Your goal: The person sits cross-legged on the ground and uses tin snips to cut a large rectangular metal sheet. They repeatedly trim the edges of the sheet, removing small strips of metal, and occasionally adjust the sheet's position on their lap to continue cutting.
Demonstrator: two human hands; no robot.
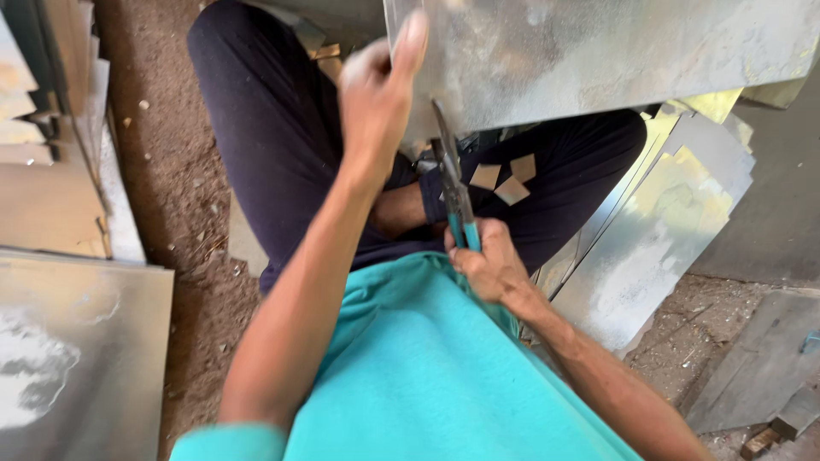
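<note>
Metal sheet [598,51] above small offcuts [504,181]

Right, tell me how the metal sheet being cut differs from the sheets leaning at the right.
The held sheet is raised over the lap, gripped by the left hand, with snips at its edge; the leaning sheets rest on the ground, untouched. The held one looks duller grey, the leaning ones brighter. Both are flat, thin metal.

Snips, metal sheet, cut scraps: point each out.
snips [453,192], head view, on the blades above the handles
metal sheet [598,51], head view, on its flat face
cut scraps [511,189], head view, on one square piece
</note>
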